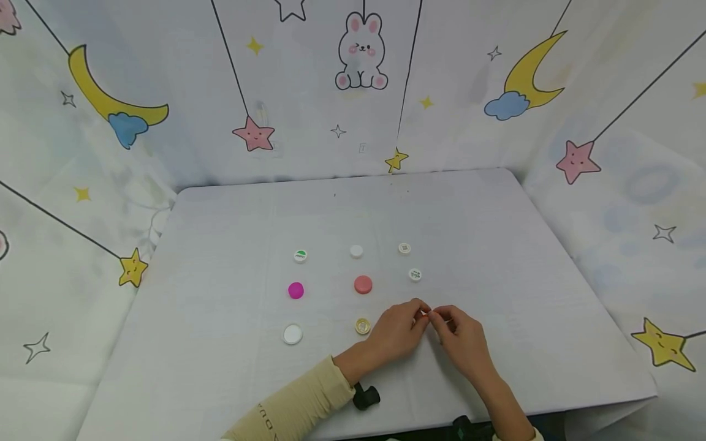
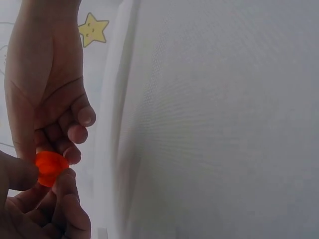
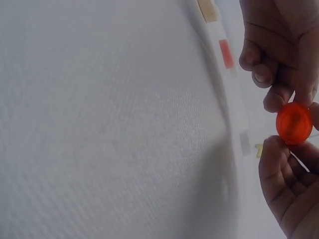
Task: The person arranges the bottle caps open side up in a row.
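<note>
Over the white, finely woven fabric covering the counter (image 1: 220, 294), the left hand (image 1: 398, 327) and the right hand (image 1: 462, 340) are together pinching a small, round, orange-red cap (image 3: 294, 123) between their thumbs and fingertips; in the right wrist view the cap is showing a circular rim and a darker middle; beyond and left of the hands, smooth round pieces are lying well apart: a white disc with a green patch (image 1: 300, 256), a plain white disc (image 1: 356, 252), two white discs with dark marks (image 1: 405, 248), a flat magenta disc (image 1: 295, 290), a coral-red disc (image 1: 363, 285), a larger rimmed white disc (image 1: 292, 334) and, just beside the left hand, a gold-coloured ringed disc (image 1: 362, 326); in the head view, fingers are covering nearly all of the cap; the dark marks are proving too small to read; a cream-coloured fabric sleeve (image 1: 298, 398) is partly hiding a black rounded object (image 1: 366, 397), whose kind is remaining unclear; the lower edge is cutting off the right sleeve.
</note>
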The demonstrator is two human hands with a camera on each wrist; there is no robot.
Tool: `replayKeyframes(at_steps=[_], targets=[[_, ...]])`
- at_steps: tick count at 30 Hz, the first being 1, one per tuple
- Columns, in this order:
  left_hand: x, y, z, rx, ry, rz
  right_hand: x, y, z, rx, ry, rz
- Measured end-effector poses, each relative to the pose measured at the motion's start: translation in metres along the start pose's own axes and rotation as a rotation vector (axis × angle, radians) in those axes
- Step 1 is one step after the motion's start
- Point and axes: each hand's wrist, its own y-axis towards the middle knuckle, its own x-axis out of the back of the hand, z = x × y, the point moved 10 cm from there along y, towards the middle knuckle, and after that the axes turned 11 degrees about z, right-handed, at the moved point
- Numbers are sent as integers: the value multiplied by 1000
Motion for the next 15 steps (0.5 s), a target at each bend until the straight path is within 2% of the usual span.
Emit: replayKeyframes(at_steps=[6,11,15], targets=[[2,-1,4,0,-113,-27,1,1,1,37,93,-21],[4,-1,10,14,-151,-63,6,-1,3,72,88,-68],[6,-1,15,49,-218,-79,8,-2,4,92,72,-89]])
